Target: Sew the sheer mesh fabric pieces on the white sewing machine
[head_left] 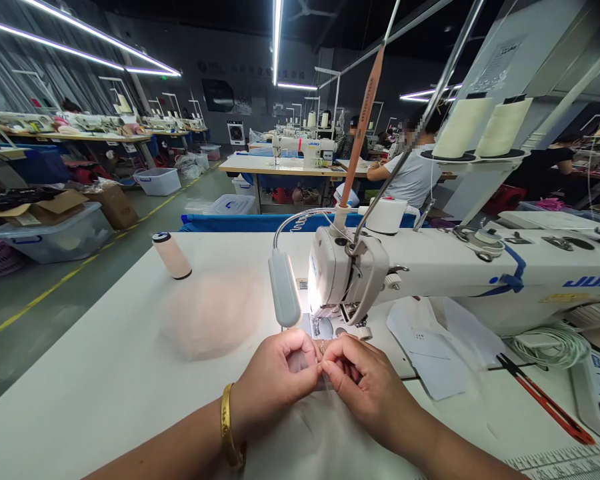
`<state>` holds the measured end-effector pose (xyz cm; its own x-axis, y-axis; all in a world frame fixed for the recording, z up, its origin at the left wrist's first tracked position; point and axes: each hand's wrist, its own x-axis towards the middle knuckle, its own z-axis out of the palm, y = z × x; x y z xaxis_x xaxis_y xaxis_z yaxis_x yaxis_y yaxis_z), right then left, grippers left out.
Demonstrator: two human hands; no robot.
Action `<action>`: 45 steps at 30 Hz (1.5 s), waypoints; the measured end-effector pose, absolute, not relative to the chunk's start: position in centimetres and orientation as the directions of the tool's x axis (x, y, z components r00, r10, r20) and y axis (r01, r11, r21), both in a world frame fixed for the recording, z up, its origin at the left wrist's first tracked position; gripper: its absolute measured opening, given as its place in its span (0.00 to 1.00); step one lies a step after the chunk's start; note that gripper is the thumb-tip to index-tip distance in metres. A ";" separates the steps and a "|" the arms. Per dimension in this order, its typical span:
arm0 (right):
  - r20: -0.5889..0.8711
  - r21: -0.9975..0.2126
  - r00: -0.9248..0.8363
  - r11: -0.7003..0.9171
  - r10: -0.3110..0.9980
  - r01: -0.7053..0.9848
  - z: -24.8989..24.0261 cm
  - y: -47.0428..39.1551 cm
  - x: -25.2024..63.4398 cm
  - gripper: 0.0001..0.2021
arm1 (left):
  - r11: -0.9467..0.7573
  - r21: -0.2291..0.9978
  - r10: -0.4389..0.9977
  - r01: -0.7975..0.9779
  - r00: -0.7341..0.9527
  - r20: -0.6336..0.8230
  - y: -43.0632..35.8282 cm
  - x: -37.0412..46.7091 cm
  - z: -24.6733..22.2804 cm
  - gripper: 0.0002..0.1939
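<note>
Both hands meet just in front of the needle area of a white sewing machine [330, 273]. My left hand [280, 373], with a gold bracelet at the wrist, pinches thin, pale sheer fabric [313, 433] between thumb and fingers. Fingertip to fingertip with it, my right hand [367, 380] pinches the same fabric. The cloth hangs down toward the near table edge, and a small beige part of it shows between the hands and the presser foot. A grey lamp [285, 290] shines beside the needle. What lies inside the pinches is mostly hidden.
A peach thread cone [171, 256] and a blurred peach fabric pile [213, 313] sit on the left of the table [105, 353]. At the right lie white paper pieces [430, 353], red-handled tweezers [545, 400], a coiled cord [550, 343] and a ruler [570, 463]. Another person [410, 173] sits beyond.
</note>
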<state>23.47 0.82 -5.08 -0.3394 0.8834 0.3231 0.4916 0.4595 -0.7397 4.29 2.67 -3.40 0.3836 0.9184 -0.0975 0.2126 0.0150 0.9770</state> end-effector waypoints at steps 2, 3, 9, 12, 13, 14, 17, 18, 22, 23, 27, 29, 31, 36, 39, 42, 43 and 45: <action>0.330 -0.735 -0.341 0.466 0.880 0.493 -5.1 0.8 23.5 0.10 | 0.020 0.981 0.918 0.191 0.386 -0.094 2.6 4.3 -3.4 0.13; 0.329 -0.734 -0.339 0.464 0.881 0.495 -5.1 0.8 23.5 0.10 | 0.024 0.981 0.921 0.192 0.379 -0.097 2.6 4.3 -3.3 0.14; 0.303 -0.754 -0.318 0.431 0.898 0.496 -5.1 0.8 23.4 0.10 | 0.039 0.974 0.938 0.222 0.328 -0.113 2.6 4.3 -3.4 0.14; 0.287 -0.765 -0.309 0.411 0.907 0.496 -5.1 0.8 23.4 0.09 | 0.025 0.974 0.947 0.226 0.307 -0.096 2.5 4.2 -3.5 0.12; 0.281 -0.768 -0.307 0.405 0.909 0.496 -5.1 0.8 23.4 0.09 | 0.017 0.971 0.952 0.240 0.294 -0.090 2.5 4.1 -3.5 0.12; 0.279 -0.771 -0.303 0.400 0.911 0.496 -5.1 0.8 23.5 0.10 | 0.011 0.967 0.956 0.256 0.280 -0.085 2.4 4.1 -3.5 0.12; 0.279 -0.773 -0.292 0.395 0.915 0.496 -5.1 0.8 23.5 0.10 | 0.010 0.960 0.964 0.279 0.253 -0.084 2.4 4.0 -3.5 0.11; 0.280 -0.775 -0.286 0.392 0.916 0.496 -5.1 0.8 23.5 0.09 | 0.015 0.963 0.963 0.271 0.256 -0.087 2.4 4.0 -3.5 0.12; 0.283 -0.779 -0.264 0.382 0.922 0.498 -5.1 0.9 23.6 0.07 | 0.016 0.976 0.951 0.216 0.297 -0.082 2.5 3.9 -3.7 0.12; 0.285 -0.775 -0.265 0.384 0.921 0.503 -5.0 0.9 23.6 0.06 | 0.014 0.978 0.949 0.208 0.305 -0.078 2.5 3.9 -3.7 0.12; 0.278 -0.757 -0.283 0.391 0.918 0.524 -5.0 1.0 23.7 0.06 | 0.025 0.983 0.945 0.183 0.317 -0.083 2.6 3.9 -3.9 0.12; 0.276 -0.756 -0.285 0.390 0.918 0.525 -5.0 1.0 23.7 0.07 | 0.033 0.984 0.944 0.177 0.318 -0.089 2.6 3.9 -3.8 0.12; 0.275 -0.759 -0.286 0.390 0.918 0.522 -5.1 1.0 23.6 0.07 | 0.033 0.983 0.944 0.180 0.317 -0.089 2.5 3.9 -3.7 0.12; 0.312 -0.752 -0.287 0.420 0.906 0.508 -5.0 1.0 23.5 0.09 | 0.007 0.980 0.946 0.201 0.315 -0.071 2.5 4.0 -3.4 0.12; 0.351 -0.733 -0.279 0.448 0.894 0.513 -5.0 1.0 23.4 0.09 | 0.004 0.977 0.947 0.215 0.313 -0.073 2.5 4.0 -3.5 0.13; 0.393 -0.709 -0.269 0.476 0.879 0.520 -5.2 0.9 23.4 0.08 | 0.006 0.972 0.950 0.234 0.302 -0.078 2.4 4.1 -3.5 0.13; 0.406 -0.701 -0.269 0.487 0.873 0.521 -5.3 0.9 23.4 0.08 | 0.008 0.972 0.949 0.234 0.304 -0.081 2.3 4.1 -3.5 0.13; 0.433 -0.684 -0.271 0.509 0.860 0.523 -5.5 0.9 23.5 0.09 | 0.007 0.972 0.947 0.236 0.309 -0.082 2.2 4.1 -3.4 0.13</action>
